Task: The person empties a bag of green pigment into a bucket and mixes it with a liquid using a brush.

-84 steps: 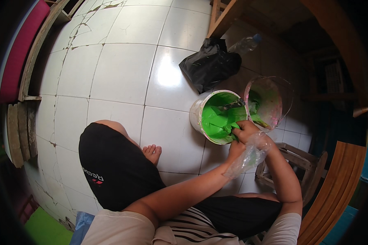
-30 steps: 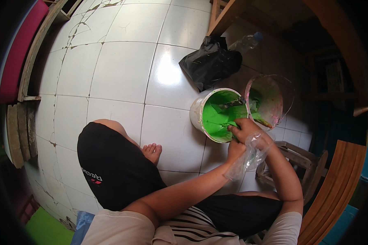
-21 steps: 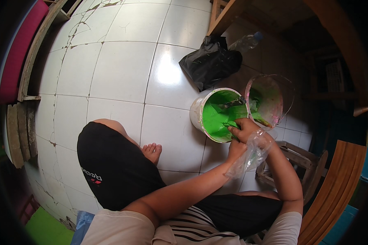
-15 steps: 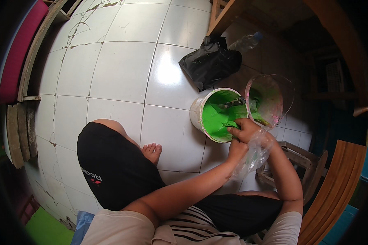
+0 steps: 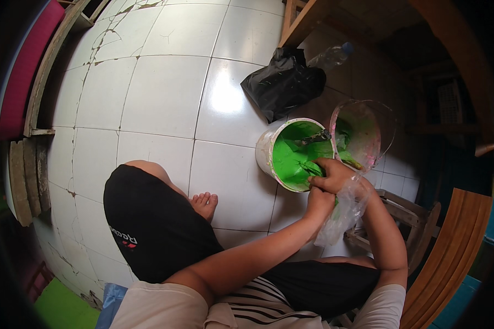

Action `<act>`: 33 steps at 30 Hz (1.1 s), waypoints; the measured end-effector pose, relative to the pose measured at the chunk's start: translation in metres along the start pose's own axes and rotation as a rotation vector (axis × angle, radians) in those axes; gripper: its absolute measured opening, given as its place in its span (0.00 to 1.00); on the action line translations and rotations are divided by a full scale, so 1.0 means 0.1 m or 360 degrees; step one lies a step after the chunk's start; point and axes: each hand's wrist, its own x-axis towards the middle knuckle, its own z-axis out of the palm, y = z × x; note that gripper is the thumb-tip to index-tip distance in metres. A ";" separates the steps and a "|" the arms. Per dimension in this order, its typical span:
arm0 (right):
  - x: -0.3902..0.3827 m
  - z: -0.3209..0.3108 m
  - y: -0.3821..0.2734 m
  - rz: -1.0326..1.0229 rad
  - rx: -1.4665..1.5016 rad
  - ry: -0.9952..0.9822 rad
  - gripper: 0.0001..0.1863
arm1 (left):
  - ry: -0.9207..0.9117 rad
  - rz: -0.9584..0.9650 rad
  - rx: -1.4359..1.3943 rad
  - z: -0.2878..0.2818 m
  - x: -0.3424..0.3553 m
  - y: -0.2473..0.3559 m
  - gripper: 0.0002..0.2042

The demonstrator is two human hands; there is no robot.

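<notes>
Fingers first: the right hand (image 5: 336,174) has its fingers curled in over the near rim of the white bucket (image 5: 263,152), right by a crumpled green-coated bit (image 5: 314,169); can't tell if they've actually got hold of it. The left hand (image 5: 320,202) is bunched just below, grip hidden. Clear plastic bag (image 5: 344,216) hangs under the right wrist. I'd keep both hands close over the green paint (image 5: 284,158) so drips land inside, and mind the dark-handled tool (image 5: 316,137) beyond the fingertips.
</notes>
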 end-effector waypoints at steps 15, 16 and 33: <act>-0.01 0.01 0.03 0.0058 0.0069 -0.0065 0.37 | -0.0072 -0.0371 -0.0252 -0.03 -0.09 0.27 0.21; -0.02 0.02 0.05 0.0058 0.0052 -0.0058 0.36 | -0.0090 -0.0368 -0.0267 -0.03 -0.09 0.26 0.21; 0.12 0.17 0.23 0.0172 -0.0001 0.0068 0.18 | -0.0226 -0.0168 -0.0290 -0.07 -0.04 0.06 0.28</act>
